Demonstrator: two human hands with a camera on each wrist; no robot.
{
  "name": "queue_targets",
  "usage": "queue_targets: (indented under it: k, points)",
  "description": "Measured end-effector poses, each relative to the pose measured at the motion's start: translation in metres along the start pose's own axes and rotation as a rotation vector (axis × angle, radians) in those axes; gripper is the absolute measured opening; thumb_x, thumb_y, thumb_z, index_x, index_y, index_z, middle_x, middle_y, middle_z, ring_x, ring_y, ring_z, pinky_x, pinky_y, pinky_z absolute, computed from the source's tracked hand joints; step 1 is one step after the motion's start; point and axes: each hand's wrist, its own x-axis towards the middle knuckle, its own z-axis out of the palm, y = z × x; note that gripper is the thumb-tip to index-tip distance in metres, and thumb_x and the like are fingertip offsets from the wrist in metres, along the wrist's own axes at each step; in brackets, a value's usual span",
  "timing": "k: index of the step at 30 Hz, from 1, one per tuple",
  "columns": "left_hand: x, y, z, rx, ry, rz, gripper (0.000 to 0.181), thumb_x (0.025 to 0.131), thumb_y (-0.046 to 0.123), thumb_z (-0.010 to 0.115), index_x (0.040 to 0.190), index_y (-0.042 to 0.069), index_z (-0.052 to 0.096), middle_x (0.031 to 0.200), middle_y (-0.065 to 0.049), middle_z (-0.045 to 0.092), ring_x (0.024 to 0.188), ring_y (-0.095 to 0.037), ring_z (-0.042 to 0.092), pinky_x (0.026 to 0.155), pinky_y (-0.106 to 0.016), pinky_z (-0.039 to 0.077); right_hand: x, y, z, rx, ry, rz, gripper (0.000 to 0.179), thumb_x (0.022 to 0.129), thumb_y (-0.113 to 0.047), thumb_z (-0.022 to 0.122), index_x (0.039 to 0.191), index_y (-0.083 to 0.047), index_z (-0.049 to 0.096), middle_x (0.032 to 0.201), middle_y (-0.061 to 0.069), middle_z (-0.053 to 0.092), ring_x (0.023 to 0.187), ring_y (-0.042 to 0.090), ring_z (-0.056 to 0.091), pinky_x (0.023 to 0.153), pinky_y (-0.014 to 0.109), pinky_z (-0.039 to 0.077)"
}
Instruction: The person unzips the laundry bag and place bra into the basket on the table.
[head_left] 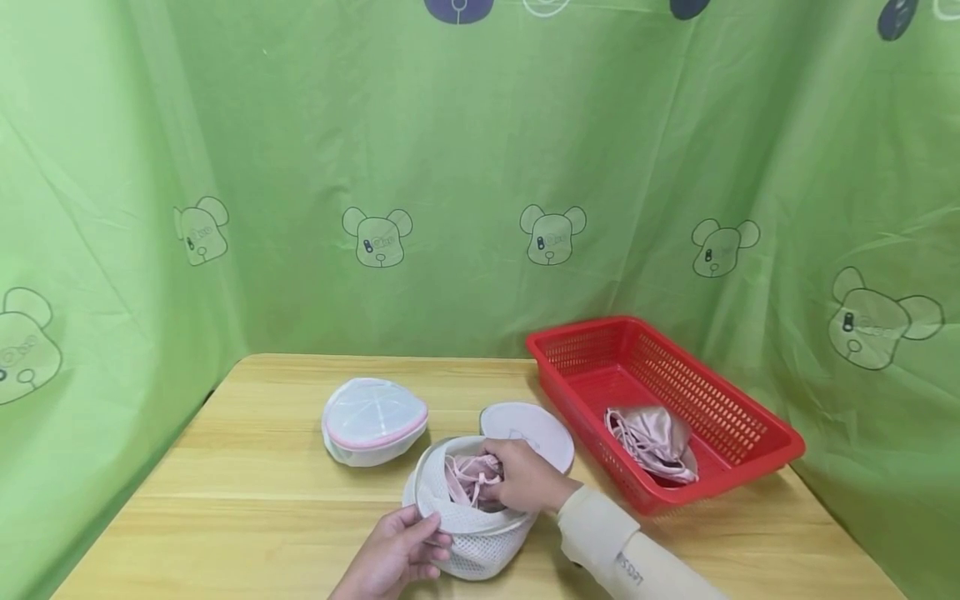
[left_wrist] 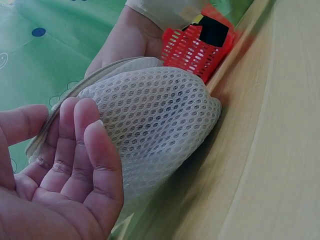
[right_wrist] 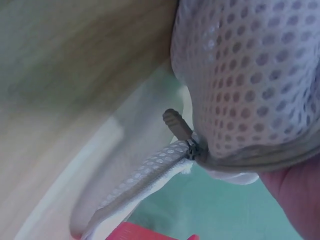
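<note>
A white mesh laundry bag stands unzipped on the table, and a pink strappy garment lies bunched inside it. My left hand pinches the bag's rim at its near left side. In the left wrist view the thumb and curled fingers meet at that edge. My right hand reaches into the opening and grips the garment, its fingertips partly hidden by the cloth. The right wrist view shows the zipper pull hanging at the bag's edge. The bag's round lid is folded back behind it.
A second white mesh bag with pink piping sits at the back left. To the right stands a red perforated basket with a pink satin garment in it. Green curtains hang around the wooden table.
</note>
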Motion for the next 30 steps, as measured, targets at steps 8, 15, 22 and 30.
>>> queue_targets:
  k: [8,15,22,30]
  points:
    - [0.0,0.0,0.0,-0.009,-0.001,0.001,0.011,0.099,0.019,0.055,0.095,0.01,0.059,0.084,0.001,0.066,0.072,-0.007,0.063,0.064,-0.022,0.051,0.001,-0.002,-0.009,0.04,0.01,0.008,0.028,0.069,-0.009,0.081,0.092,-0.013,0.064,0.074,-0.012,0.058,0.07,0.006,0.054,0.065,0.026,0.048]
    - [-0.001,0.001,0.0,-0.008,-0.01,0.005,0.011,0.099,0.019,0.054,0.094,0.011,0.059,0.084,0.001,0.066,0.071,-0.006,0.063,0.063,-0.022,0.051,0.0,-0.001,-0.014,0.102,0.052,0.003,0.028,0.068,-0.006,0.081,0.09,-0.014,0.065,0.076,-0.011,0.061,0.071,0.006,0.057,0.067,0.026,0.05]
    - [-0.001,0.0,0.001,0.001,-0.014,0.008,0.011,0.099,0.018,0.054,0.095,0.01,0.058,0.085,0.001,0.066,0.071,-0.006,0.063,0.063,-0.021,0.051,0.0,0.003,-0.019,0.108,0.109,0.012,0.028,0.068,-0.009,0.083,0.088,-0.017,0.064,0.076,-0.012,0.06,0.074,0.007,0.056,0.069,0.027,0.049]
    - [-0.001,0.001,0.001,0.004,-0.007,0.012,0.011,0.099,0.019,0.054,0.094,0.01,0.058,0.085,0.001,0.065,0.071,-0.006,0.063,0.063,-0.021,0.05,0.0,0.001,-0.03,0.085,0.163,0.032,0.027,0.068,-0.009,0.082,0.087,-0.017,0.065,0.078,-0.011,0.06,0.076,0.008,0.056,0.069,0.028,0.048]
